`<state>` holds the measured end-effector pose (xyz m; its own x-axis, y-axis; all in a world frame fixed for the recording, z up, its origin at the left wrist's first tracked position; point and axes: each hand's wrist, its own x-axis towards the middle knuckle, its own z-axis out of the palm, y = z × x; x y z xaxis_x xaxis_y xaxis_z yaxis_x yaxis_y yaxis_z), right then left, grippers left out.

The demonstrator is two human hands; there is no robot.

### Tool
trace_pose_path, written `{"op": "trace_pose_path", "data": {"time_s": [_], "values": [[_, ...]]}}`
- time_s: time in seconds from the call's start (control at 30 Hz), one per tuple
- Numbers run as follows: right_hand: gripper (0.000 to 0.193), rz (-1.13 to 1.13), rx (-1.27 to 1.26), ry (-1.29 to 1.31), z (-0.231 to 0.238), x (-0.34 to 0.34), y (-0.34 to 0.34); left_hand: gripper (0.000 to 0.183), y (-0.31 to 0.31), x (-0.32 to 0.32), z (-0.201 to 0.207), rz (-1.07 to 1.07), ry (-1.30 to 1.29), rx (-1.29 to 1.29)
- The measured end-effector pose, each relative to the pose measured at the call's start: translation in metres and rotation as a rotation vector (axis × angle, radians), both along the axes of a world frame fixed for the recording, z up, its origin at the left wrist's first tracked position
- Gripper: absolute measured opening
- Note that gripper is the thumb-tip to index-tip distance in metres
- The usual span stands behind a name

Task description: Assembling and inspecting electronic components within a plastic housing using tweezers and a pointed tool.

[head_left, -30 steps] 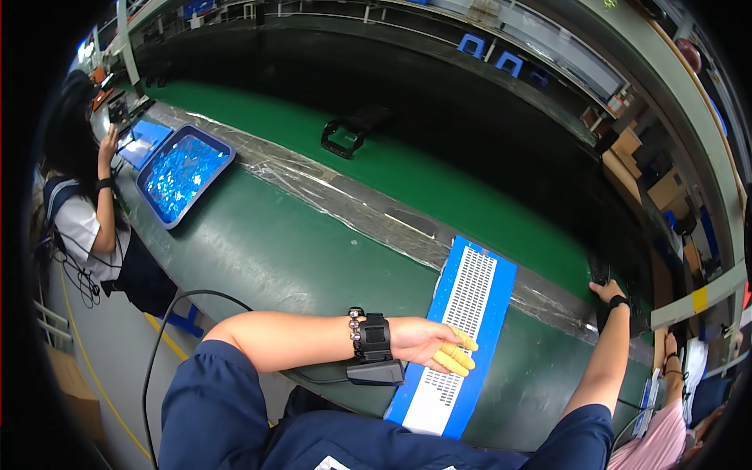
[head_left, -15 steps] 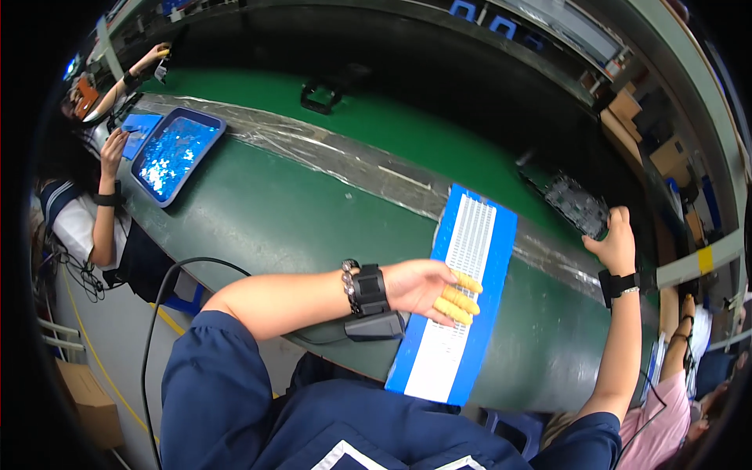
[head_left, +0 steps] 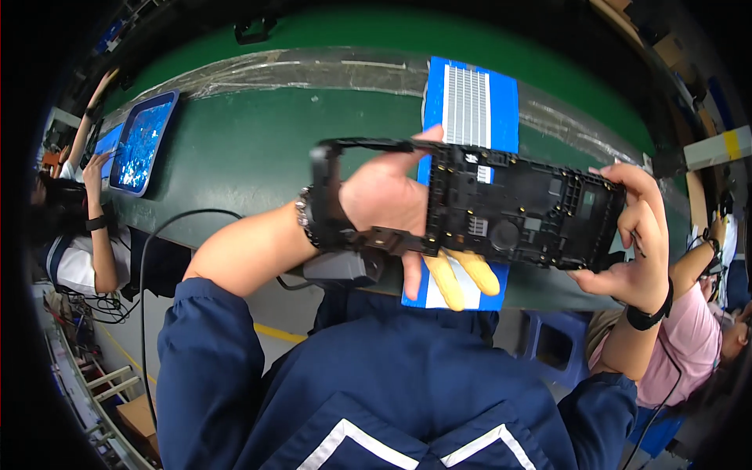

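My right hand (head_left: pixel 638 251) grips one end of a black plastic housing (head_left: pixel 540 207), its thumb at the lower edge and its fingers round the end. The housing is flat, with clips, small brass-coloured points and a large rectangular opening at the other end. Behind that opening, my left hand (head_left: pixel 384 196) shows with its fingers spread. Its thumb sticks out past the upper edge; its fingers, some in yellow finger cots (head_left: pixel 445 282), reach beyond the lower edge. Whether the palm touches the housing I cannot tell. Beneath lies a blue board (head_left: pixel 504 102) with a white sheet of labels (head_left: pixel 468 98).
A grey block-shaped device (head_left: pixel 341 270) with a black cable sits at the near table edge. A dark-rimmed tray (head_left: pixel 131 190) of shiny blue pieces stands at the left beside a co-worker. Beyond lies a green strip with another black part (head_left: pixel 254 30). Someone in pink (head_left: pixel 689 337) is at the right.
My right hand has brought the housing from the green strip at the right to in front of me, above the board. My left hand has moved slightly left and is now behind the housing.
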<state>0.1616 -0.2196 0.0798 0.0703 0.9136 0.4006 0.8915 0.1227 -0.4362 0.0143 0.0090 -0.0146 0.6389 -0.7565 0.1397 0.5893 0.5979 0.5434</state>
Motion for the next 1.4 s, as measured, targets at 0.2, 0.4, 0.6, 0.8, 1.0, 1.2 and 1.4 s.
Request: {"op": "trace_pose_path", "data": {"time_s": [0.2,0.4,0.6,0.8,1.0,1.2,1.4], "values": [[0.043,-0.029,0.115,0.003,-0.035,-0.008,0.009,0.081,0.000,-0.032,-0.020,0.528,0.071,-0.328],[0.044,-0.038,0.024,0.074,-0.050,-0.018,0.013,0.079,-0.006,-0.038,0.002,0.378,0.299,-0.084],[0.043,-0.061,-0.007,0.045,-0.056,-0.014,0.015,0.067,-0.009,-0.031,-0.002,0.384,0.234,0.079],[0.042,-0.342,0.249,0.032,-0.032,-0.011,-0.018,0.060,-0.019,-0.020,0.006,0.534,0.162,0.037],[0.037,-0.252,0.252,1.047,-0.088,-0.056,-0.041,0.071,0.007,-0.017,-0.015,0.740,0.111,-0.008],[0.011,-0.330,0.187,1.277,-0.122,-0.076,-0.044,0.085,0.001,-0.010,-0.014,0.750,0.259,0.054],[0.014,-0.404,0.031,1.182,-0.120,-0.065,-0.065,0.074,-0.003,-0.017,-0.011,0.710,0.321,0.279]]}}
